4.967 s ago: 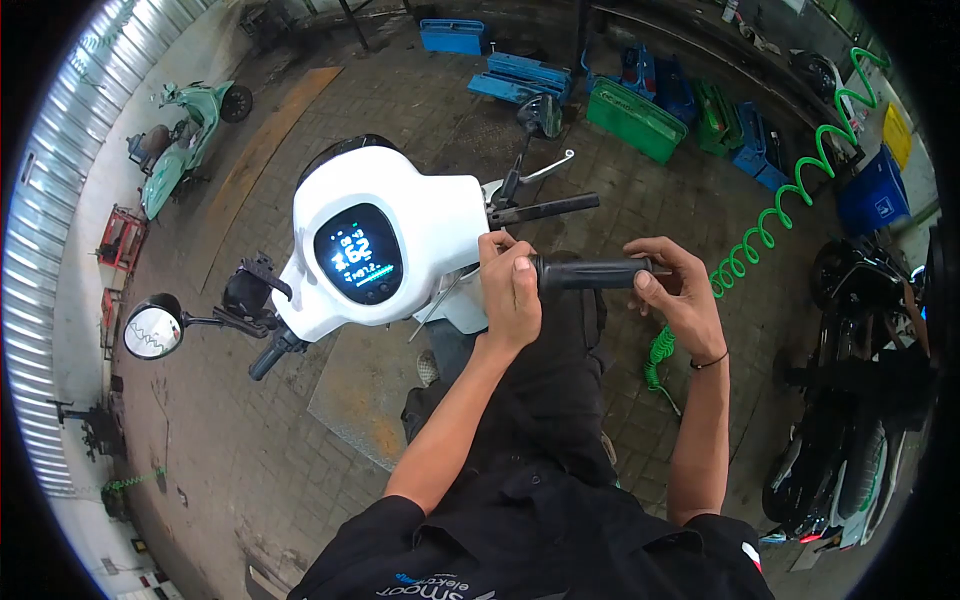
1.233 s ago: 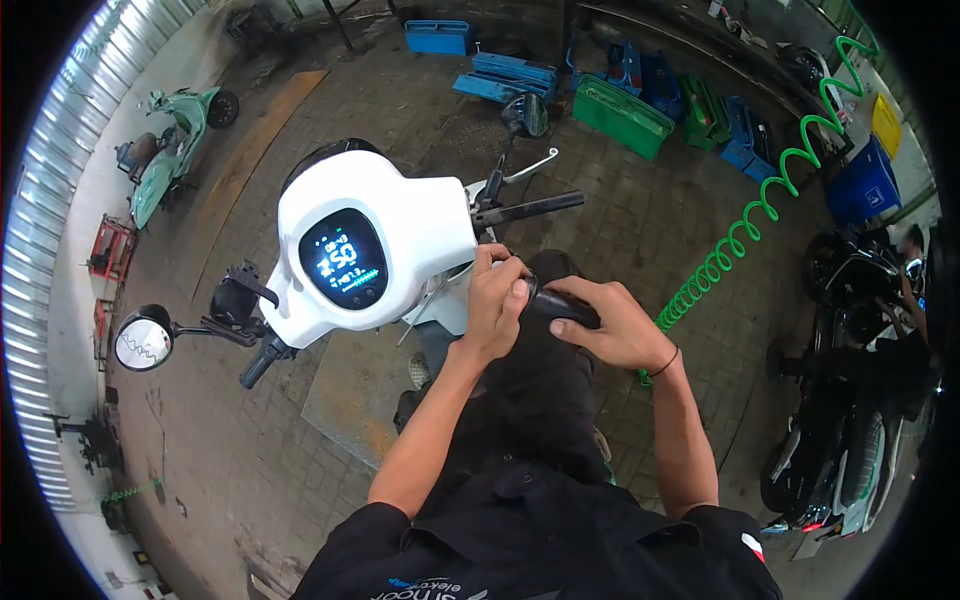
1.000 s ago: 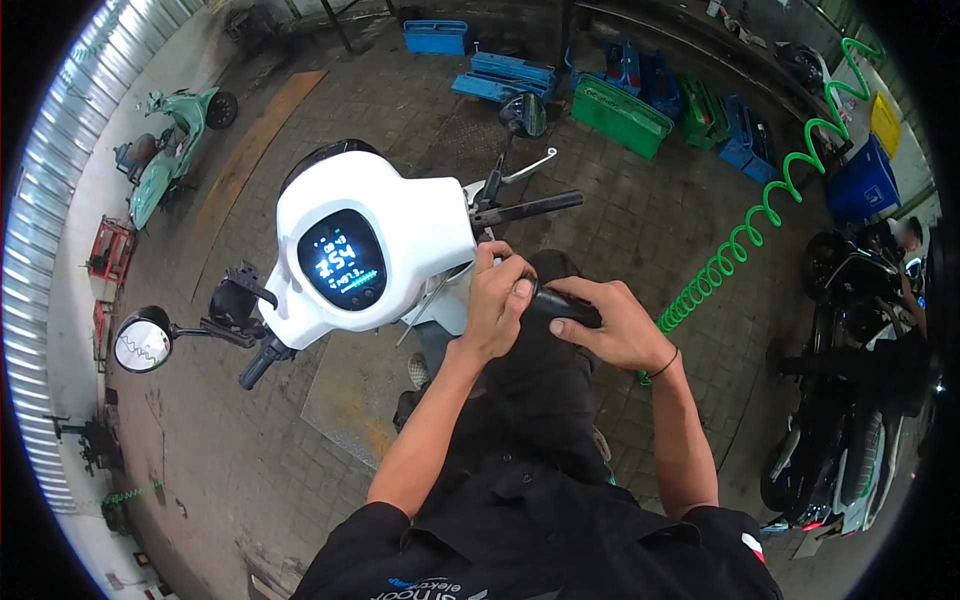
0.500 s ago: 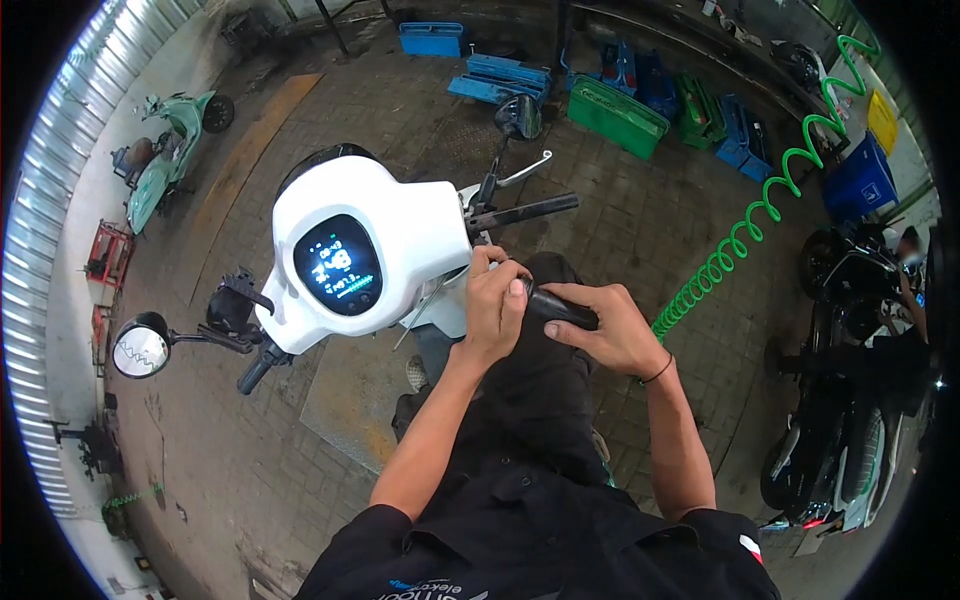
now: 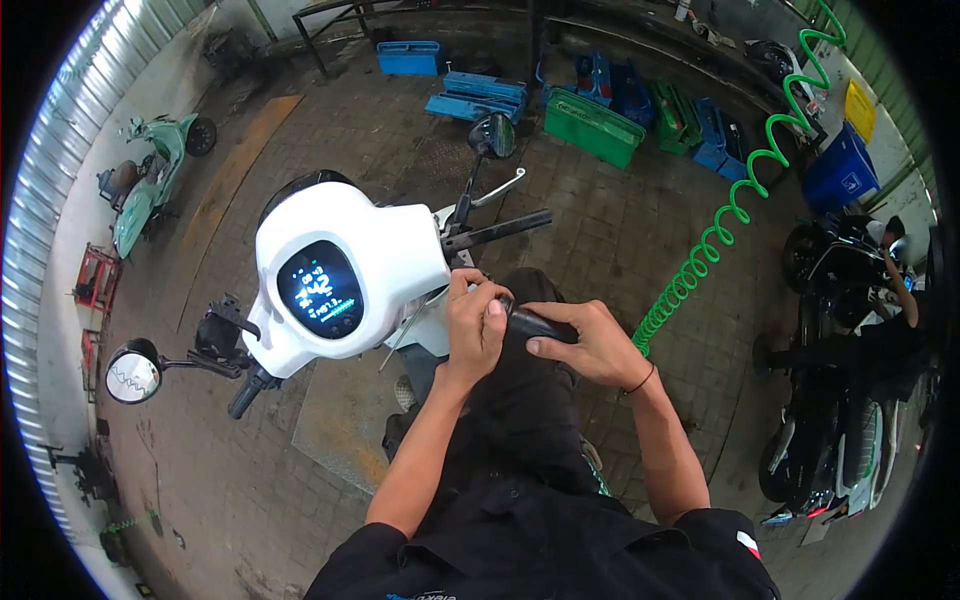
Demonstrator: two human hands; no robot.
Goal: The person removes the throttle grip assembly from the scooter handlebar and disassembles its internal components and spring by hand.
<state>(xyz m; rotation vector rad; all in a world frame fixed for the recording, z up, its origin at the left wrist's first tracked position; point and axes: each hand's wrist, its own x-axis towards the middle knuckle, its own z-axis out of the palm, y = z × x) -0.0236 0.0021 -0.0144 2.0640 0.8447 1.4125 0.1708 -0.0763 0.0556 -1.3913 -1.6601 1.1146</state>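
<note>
Both of my hands are at a black cylindrical tool (image 5: pixel 540 325) in front of my lap. My right hand (image 5: pixel 592 343) is wrapped round its body. My left hand (image 5: pixel 477 325) is closed at its other end, close to the scooter; what its fingers pinch is too small to tell. The white scooter front (image 5: pixel 345 255) stands just left of my hands, its display (image 5: pixel 318 290) lit. Its bare handlebar end (image 5: pixel 510 228) and silver brake lever (image 5: pixel 500 187) lie beyond my left hand.
Blue toolboxes (image 5: pixel 480 97) and a green toolbox (image 5: pixel 595 128) sit on the floor ahead. A coiled green hose (image 5: pixel 700 262) hangs at the right. A person (image 5: pixel 885 350) is beside a dark motorcycle (image 5: pixel 835 420). A mint scooter (image 5: pixel 155 180) stands far left.
The view has shifted, so the scooter and hands appear a little further left and the scooter lower. Both hands keep their hold. The person at the right has changed posture.
</note>
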